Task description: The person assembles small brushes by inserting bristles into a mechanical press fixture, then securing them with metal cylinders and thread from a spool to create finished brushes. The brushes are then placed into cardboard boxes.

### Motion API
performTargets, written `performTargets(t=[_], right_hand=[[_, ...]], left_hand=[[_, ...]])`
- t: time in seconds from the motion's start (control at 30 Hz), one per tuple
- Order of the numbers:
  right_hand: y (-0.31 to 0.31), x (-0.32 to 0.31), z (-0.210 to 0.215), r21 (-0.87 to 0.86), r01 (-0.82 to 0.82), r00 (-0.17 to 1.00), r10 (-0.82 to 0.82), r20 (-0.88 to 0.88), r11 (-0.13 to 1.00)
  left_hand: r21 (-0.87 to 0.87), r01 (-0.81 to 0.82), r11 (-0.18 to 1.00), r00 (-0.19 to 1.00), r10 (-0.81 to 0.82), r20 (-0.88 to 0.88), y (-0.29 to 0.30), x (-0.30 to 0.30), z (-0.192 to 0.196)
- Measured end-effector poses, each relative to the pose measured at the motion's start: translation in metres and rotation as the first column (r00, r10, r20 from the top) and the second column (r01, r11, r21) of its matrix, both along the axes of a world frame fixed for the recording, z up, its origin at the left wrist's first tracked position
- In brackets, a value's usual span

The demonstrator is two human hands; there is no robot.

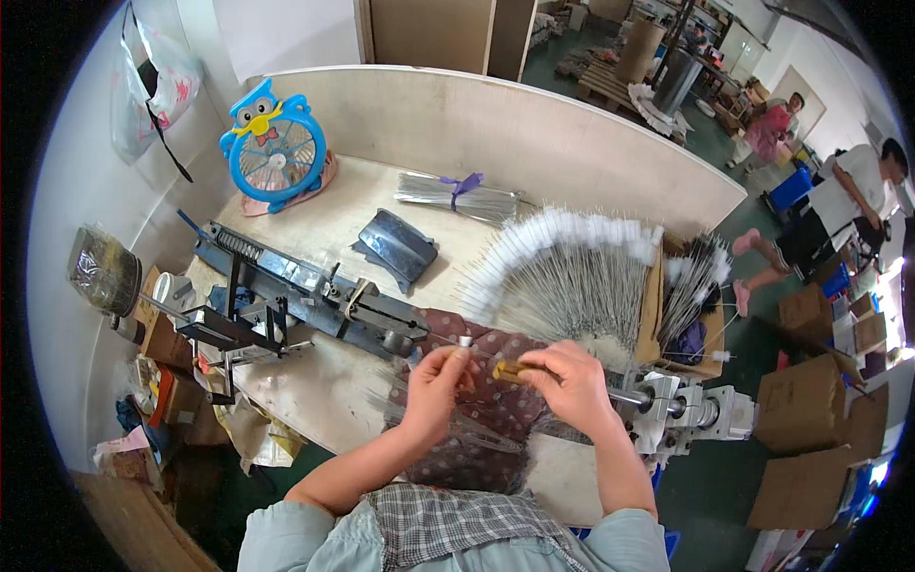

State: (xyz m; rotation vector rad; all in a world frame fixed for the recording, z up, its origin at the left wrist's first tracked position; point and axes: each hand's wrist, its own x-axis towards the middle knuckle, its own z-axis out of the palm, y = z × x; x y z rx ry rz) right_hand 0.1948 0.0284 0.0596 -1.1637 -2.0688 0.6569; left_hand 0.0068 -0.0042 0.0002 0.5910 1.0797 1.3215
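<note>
My left hand point(437, 383) is closed, thumb and fingers pinching a thin wire-stemmed brush whose small white tip point(465, 341) sticks up above the fingertips. Just to its right, my right hand point(570, 383) grips a short yellow-brown tool point(509, 371), its end pointing toward the left hand; its exact kind is too small to make out. Both hands are above a brown polka-dot cloth point(496, 410) with loose wires on it. Beyond the left hand, the end of a long metal bench machine point(367, 319) reaches close to the fingers.
A large fan of white-tipped wire brushes point(572, 276) lies at right, beside a cardboard box point(701, 357) with more. A tied wire bundle point(453, 194), dark plastic sheets point(396, 250) and a blue fan point(276, 157) lie farther back. A metal shaft mechanism point(681, 410) stands near my right forearm.
</note>
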Motion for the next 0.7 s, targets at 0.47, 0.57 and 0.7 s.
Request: performTargets(t=[0.47,0.57,0.7], right_hand=[[0.027,-0.069,-0.006,0.045,0.021,0.991,-0.026,0.127,0.999],[0.027,-0.072,-0.004,-0.196,0.052,0.997,-0.039,0.071,0.979],[0.023,-0.076,-0.004,-0.189,0.072,0.986,-0.041,0.160,0.979]], left_hand=[[-0.078,0.077,0.994,0.988,-0.066,0.138,0.001,-0.020,0.008],[-0.052,0.149,0.988,0.984,-0.142,0.111,0.001,-0.023,0.006],[-0.080,0.140,0.987,0.967,-0.119,0.224,0.004,-0.024,0.002]])
